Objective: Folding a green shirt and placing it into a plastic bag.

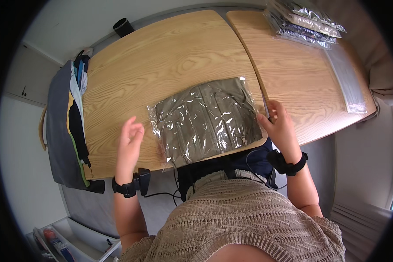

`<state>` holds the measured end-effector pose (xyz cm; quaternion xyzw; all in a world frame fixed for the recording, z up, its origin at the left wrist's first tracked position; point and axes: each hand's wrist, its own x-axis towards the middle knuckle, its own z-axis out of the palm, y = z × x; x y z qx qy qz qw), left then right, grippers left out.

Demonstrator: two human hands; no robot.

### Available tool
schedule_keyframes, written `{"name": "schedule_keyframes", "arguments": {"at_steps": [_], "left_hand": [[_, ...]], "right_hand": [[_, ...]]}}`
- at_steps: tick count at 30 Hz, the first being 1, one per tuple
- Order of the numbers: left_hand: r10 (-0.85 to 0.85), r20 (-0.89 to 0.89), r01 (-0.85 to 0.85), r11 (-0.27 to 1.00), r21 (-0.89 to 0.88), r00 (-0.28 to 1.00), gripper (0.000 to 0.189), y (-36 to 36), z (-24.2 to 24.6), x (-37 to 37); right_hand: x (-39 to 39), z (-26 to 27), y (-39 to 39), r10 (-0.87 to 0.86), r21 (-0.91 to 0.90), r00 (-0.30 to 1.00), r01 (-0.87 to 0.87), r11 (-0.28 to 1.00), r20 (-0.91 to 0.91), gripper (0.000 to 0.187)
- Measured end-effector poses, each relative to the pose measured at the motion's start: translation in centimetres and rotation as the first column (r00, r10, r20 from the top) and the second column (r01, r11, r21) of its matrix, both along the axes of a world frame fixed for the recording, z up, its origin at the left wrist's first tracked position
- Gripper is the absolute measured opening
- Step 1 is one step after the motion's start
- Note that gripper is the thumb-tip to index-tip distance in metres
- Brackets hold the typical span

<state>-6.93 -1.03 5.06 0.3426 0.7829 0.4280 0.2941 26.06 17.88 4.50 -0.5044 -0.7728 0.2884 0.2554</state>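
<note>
A folded olive-grey garment with zips (206,121) lies flat inside a clear plastic bag at the near edge of the wooden table (170,59). My left hand (131,137) hovers left of the bag, fingers apart and slightly curled, holding nothing. At the bag's right edge is my right hand (278,122), its thumb and fingers spread; the thumb is close to the plastic, and whether it touches cannot be told. Both wrists wear black straps with devices.
Folded clothes (60,124) hang over the left table end. Bagged garments (309,26) are stacked at the far right, near flat clear plastic bags (347,82). A black cylinder (123,28) stands behind the table. Cables (163,194) hang below its near edge. An open white drawer (82,235) is lower left.
</note>
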Motion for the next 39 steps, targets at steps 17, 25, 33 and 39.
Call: {"name": "schedule_keyframes", "arguments": {"at_steps": [17, 25, 33, 39], "left_hand": [[-0.067, -0.019, 0.067, 0.998, -0.013, 0.998, 0.031, 0.1, -2.4, 6.4], [0.057, 0.386, -0.12, 0.983, 0.141, 0.921, 0.02, 3.8, -1.8, 8.3], [0.058, 0.598, -0.25, 0.937, 0.243, 0.799, 0.021, 7.0, -2.5, 8.9], [0.038, 0.773, -0.31, 0.927, 0.209, 0.633, 0.022, 6.3, -1.3, 9.5]], "right_hand": [[-1.0, -1.2, -0.3, 0.006, -0.186, 0.999, -0.014, 0.982, -0.043, 0.03], [0.4, 0.1, 2.6, -0.368, -0.533, 0.386, -0.618, 0.578, -0.846, 0.04], [-0.6, -2.5, -0.3, -0.446, -0.642, 0.515, -0.74, 0.198, -0.732, 0.04], [-3.4, -2.3, -2.4, -0.436, -0.636, 0.541, -0.765, 0.1, -0.72, 0.066]]}}
